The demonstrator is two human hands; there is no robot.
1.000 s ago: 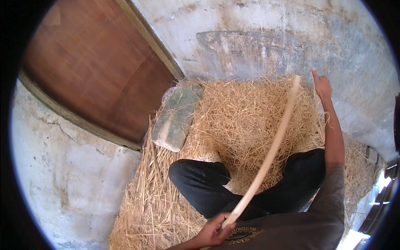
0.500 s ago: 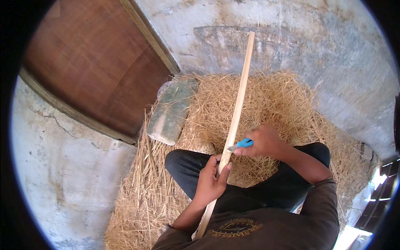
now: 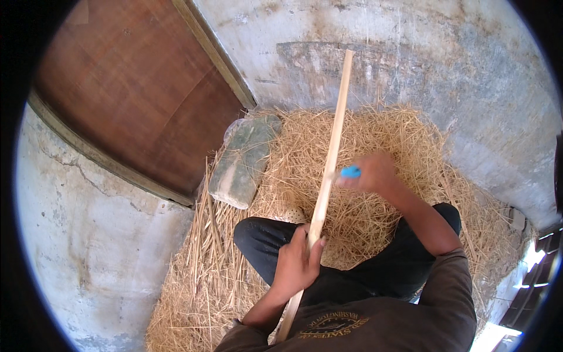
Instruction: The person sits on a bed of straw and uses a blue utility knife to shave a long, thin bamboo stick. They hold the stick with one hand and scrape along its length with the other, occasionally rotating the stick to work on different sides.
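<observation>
A long pale wooden strip (image 3: 333,146) slants up and away from my lap, its lower end against my shirt. My left hand (image 3: 298,264) is closed round it low down, thumb on the right side and fingers on the left. Farther up, my right hand (image 3: 375,173) grips a blue-handled utility knife (image 3: 350,172). The knife's blade end is at the strip's right edge, smeared by motion, so I cannot tell whether it touches the wood.
Straw (image 3: 387,135) covers the ground around my crossed legs (image 3: 375,281). A greenish stone-like block (image 3: 246,161) lies on it at the left, near a brown door panel (image 3: 141,100). A stained wall (image 3: 422,64) stands beyond the straw.
My right hand with the utility knife has moved away from me, up along the strip. The strip's far end has shifted slightly left and down. My left hand keeps its hold.
</observation>
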